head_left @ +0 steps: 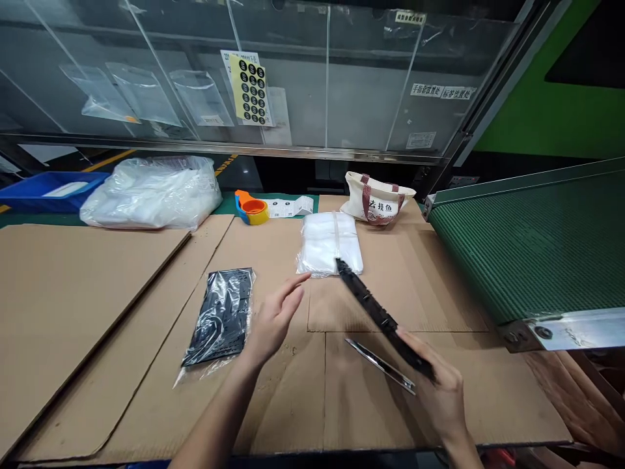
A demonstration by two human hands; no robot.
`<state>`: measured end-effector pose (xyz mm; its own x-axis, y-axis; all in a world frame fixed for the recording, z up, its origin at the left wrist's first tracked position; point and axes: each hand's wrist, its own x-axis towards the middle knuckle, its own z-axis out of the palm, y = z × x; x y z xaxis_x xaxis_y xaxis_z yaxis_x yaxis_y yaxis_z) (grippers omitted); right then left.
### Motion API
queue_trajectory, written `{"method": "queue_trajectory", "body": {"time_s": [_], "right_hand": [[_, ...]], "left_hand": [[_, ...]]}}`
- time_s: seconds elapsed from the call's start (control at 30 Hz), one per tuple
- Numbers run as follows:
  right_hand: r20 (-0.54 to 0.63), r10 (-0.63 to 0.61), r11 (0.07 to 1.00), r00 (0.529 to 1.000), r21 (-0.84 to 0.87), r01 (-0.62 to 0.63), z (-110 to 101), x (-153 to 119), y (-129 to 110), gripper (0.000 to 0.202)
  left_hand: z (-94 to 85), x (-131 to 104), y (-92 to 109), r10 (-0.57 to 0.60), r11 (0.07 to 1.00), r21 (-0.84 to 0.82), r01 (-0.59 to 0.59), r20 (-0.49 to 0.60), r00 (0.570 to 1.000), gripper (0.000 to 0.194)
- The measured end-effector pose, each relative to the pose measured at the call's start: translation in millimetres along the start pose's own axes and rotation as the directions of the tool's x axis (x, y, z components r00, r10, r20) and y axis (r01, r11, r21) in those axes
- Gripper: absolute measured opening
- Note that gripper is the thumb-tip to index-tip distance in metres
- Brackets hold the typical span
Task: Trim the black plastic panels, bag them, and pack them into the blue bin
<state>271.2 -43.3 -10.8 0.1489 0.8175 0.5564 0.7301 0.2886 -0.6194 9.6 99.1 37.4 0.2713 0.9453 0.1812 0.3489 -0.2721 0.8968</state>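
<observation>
A long black plastic part (374, 309) is held tilted above the cardboard by my right hand (439, 381), whose fingers wrap its lower end. My left hand (276, 319) hovers empty with its fingers apart, between the black part and a clear bag of flat black pieces (222, 316). Below the held part, a slim shiny metal tool (381, 366) lies on the cardboard. A stack of clear plastic bags (329, 244) rests just beyond my hands.
Cardboard sheets (97, 293) cover the table. Along the back are a blue tray (49, 189), a large plastic bundle (153, 189), an orange and yellow tape dispenser (252, 208) and a cloth bag (378, 198). A green conveyor (537, 241) stands at right.
</observation>
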Motion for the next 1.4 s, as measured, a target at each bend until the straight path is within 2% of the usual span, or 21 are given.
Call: {"method": "queue_trajectory", "body": {"time_s": [0.07,0.1,0.23,0.3,0.4,0.47,0.6,0.67,0.73,0.77,0.83,0.9,1.0,1.2,1.4], "right_hand": [[-0.057,0.173,0.985,0.983,0.017,-0.173,-1,-7,8,0.032],[-0.077,0.26,0.965,0.962,0.031,-0.259,-1,-9,10,0.027],[-0.093,0.502,0.863,0.86,0.126,-0.49,-4,-9,10,0.038],[-0.097,0.579,0.811,0.809,0.169,-0.56,-5,-7,9,0.044],[-0.082,0.686,0.721,0.723,0.215,-0.659,-5,-5,9,0.051],[-0.057,0.735,0.668,0.676,0.236,-0.706,-4,-4,10,0.055],[-0.037,0.772,0.622,0.634,0.248,-0.743,-1,0,9,0.057],[-0.034,0.77,0.623,0.637,0.256,-0.739,0,3,6,0.055],[-0.022,0.751,0.64,0.66,0.274,-0.718,3,6,2,0.052],[-0.01,0.734,0.653,0.679,0.283,-0.702,5,7,0,0.049],[0.02,0.689,0.688,0.724,0.295,-0.663,11,9,-4,0.044],[0.045,0.629,0.733,0.776,0.3,-0.611,20,11,-6,0.043],[0.048,0.565,0.78,0.824,0.296,-0.552,36,13,-5,0.047],[0.043,0.494,0.834,0.869,0.26,-0.487,66,19,-2,0.05],[0.059,0.438,0.869,0.897,0.228,-0.439,75,19,-3,0.049]], "left_hand": [[9.9,35,-4,0.098,0.939,0.322,-0.124,0.094,0.991,0.037],[16.9,51,-8,0.138,0.849,0.489,-0.2,0.161,0.977,0.036],[45.2,96,-32,0.159,0.708,0.629,-0.32,0.299,0.941,0.036],[54.0,104,-41,0.149,0.647,0.668,-0.368,0.362,0.92,0.031],[58.9,106,-49,0.12,0.568,0.712,-0.412,0.424,0.898,0.018],[58.5,104,-50,0.102,0.538,0.728,-0.425,0.445,0.89,0.02],[54.1,104,-47,0.06,0.534,0.743,-0.404,0.443,0.894,0.023],[50.7,110,-47,0.046,0.553,0.748,-0.368,0.414,0.909,0.02],[47.1,119,-47,0.031,0.585,0.745,-0.321,0.375,0.926,0.013],[45.5,124,-48,0.018,0.607,0.737,-0.296,0.359,0.933,0.008],[43.0,134,-50,-0.012,0.657,0.711,-0.251,0.343,0.939,0.014],[41.9,141,-52,-0.032,0.705,0.672,-0.226,0.349,0.937,0.023],[42.6,144,-54,-0.041,0.76,0.613,-0.217,0.378,0.925,0.02],[46.6,143,-59,-0.096,0.8,0.582,-0.144,0.361,0.928,0.02],[43.8,150,-56,-0.183,0.831,0.555,-0.027,0.319,0.93,0.025]]}}
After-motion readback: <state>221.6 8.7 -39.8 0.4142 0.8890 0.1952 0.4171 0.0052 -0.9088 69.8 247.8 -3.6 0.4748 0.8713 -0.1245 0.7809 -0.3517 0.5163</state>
